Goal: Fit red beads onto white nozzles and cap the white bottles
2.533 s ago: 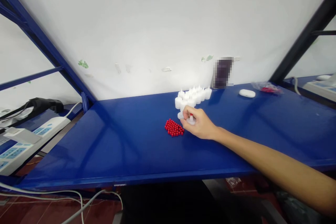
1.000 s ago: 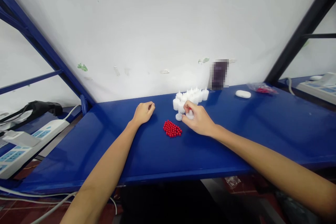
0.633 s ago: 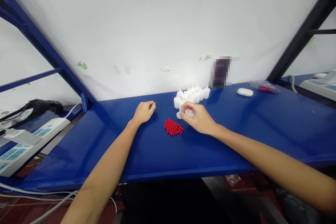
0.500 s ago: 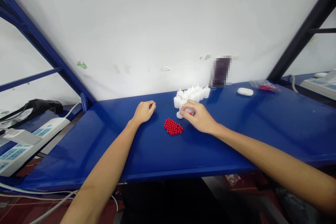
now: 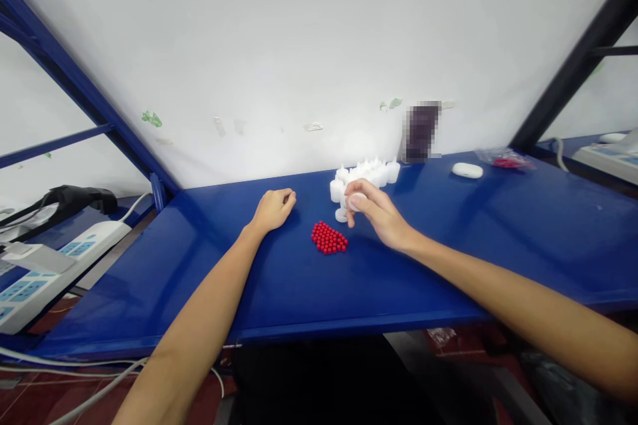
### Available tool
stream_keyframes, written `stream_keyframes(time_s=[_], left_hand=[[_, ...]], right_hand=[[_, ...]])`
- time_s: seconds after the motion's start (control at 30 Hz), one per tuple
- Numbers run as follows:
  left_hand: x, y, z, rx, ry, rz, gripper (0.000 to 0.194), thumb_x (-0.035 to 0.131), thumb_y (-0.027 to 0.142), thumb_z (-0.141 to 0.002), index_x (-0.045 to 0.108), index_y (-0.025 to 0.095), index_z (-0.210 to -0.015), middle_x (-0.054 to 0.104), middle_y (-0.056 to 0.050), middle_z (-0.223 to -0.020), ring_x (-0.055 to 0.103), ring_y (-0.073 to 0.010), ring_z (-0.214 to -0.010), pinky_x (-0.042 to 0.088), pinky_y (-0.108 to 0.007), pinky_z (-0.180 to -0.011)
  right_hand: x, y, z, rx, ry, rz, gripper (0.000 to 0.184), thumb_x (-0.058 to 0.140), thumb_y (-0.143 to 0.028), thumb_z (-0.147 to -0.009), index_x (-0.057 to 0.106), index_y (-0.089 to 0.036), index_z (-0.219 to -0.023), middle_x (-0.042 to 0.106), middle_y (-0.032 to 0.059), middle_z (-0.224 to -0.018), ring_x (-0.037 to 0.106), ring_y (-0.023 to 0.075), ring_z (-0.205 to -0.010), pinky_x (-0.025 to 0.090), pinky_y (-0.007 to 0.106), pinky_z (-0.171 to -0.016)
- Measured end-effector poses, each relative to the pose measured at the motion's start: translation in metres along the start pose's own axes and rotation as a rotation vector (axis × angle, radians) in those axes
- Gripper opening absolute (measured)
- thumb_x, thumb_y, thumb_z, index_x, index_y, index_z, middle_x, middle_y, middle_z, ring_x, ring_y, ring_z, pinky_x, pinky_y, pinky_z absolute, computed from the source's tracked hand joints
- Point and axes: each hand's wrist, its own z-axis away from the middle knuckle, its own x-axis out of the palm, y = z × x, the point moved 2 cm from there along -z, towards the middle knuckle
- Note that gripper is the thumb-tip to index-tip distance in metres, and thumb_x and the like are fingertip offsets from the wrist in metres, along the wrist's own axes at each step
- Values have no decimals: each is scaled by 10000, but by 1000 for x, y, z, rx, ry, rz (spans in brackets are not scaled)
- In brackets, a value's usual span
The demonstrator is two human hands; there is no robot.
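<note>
On the blue table, my left hand [image 5: 274, 210] rests in a loose fist, with only a dark gap showing between thumb and forefinger. My right hand [image 5: 376, 212] is raised slightly and pinches a small white round piece [image 5: 357, 200] between thumb and fingers. Just behind it stands a cluster of white tea-light-shaped pieces [image 5: 367, 174] with pointed tips. A flat white disc [image 5: 341, 214] lies close to the right fingertips. Many small red beads [image 5: 329, 239] form a tight patch between the two hands, touched by neither.
A white oval case [image 5: 467, 170] and a clear bag with red contents [image 5: 506, 160] lie at the back right. White power strips [image 5: 64, 265] and cables are at the left. Blue frame posts [image 5: 74, 73] rise at the side; the wall [image 5: 279, 46] closes the back.
My right hand has turned and lifted a little, so the white face of the piece now shows; a red spot seen there earlier is out of sight. My left hand stays put.
</note>
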Motion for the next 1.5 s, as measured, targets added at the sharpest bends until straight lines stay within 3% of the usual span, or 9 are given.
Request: stream_keyframes(time_s=[0.13,0.3,0.43,0.6,0.73,1.0,1.2,1.33,1.5], left_hand=[[0,0,0,7,2,2,366,365,326,-957,504,192,-647,546,-7,-604,480,-146,-562,302,-282,-599],[-1,2,0,8,5,7,363,374,322,-950,516,190,-643,545,-4,-602,481,-144,-562,302,-282,-602],[-1,2,0,9,5,11,366,371,327,-951,504,188,-639,530,-3,-589,470,-141,-551,292,-282,-593],[0,1,0,9,-1,10,365,368,337,-955,512,190,-653,542,-6,-600,478,-145,-560,295,-283,-596],[0,1,0,13,0,10,367,371,335,-954,516,190,-650,546,-6,-598,479,-145,-559,294,-282,-598],[-1,2,0,12,-3,4,363,374,322,-954,527,188,-654,555,-6,-607,484,-145,-565,303,-282,-601],[-1,3,0,9,-2,16,357,375,320,-950,510,189,-647,543,-3,-596,469,-141,-553,291,-283,-590],[-1,2,0,3,-2,10,363,372,325,-950,511,189,-643,546,-8,-599,473,-144,-556,301,-283,-598],[0,0,0,12,-4,12,358,374,320,-947,510,190,-641,540,-5,-594,477,-143,-556,307,-282,-601]], right_hand=[[2,-5,-1,20,54,92,334,741,-407,-764,554,-214,-962,529,-42,-719,526,124,-622,448,275,-613],[0,0,0,7,47,151,289,705,-373,-800,474,-224,-890,537,-54,-675,525,120,-582,421,263,-579],[1,3,3,-61,-29,436,237,675,-327,-805,518,-215,-942,504,-72,-611,456,107,-525,377,252,-551],[3,-1,5,-209,-43,664,199,654,-249,-771,468,-216,-833,478,-82,-592,361,79,-496,321,235,-533],[3,-5,5,-271,-11,689,186,654,-233,-753,470,-211,-766,482,-68,-597,355,78,-498,315,234,-526],[4,-5,8,-251,-15,679,203,658,-240,-719,461,-210,-682,518,-47,-587,369,84,-489,299,237,-499],[2,-7,9,-240,-112,666,208,642,-243,-715,522,-208,-881,504,-68,-617,393,81,-489,313,235,-505],[2,-9,8,-268,-95,712,243,638,-288,-699,410,-218,-653,414,-71,-544,320,79,-493,273,242,-489],[1,-9,7,-280,-46,715,251,600,-247,-673,359,-225,-608,312,-88,-481,256,71,-459,226,239,-453]])
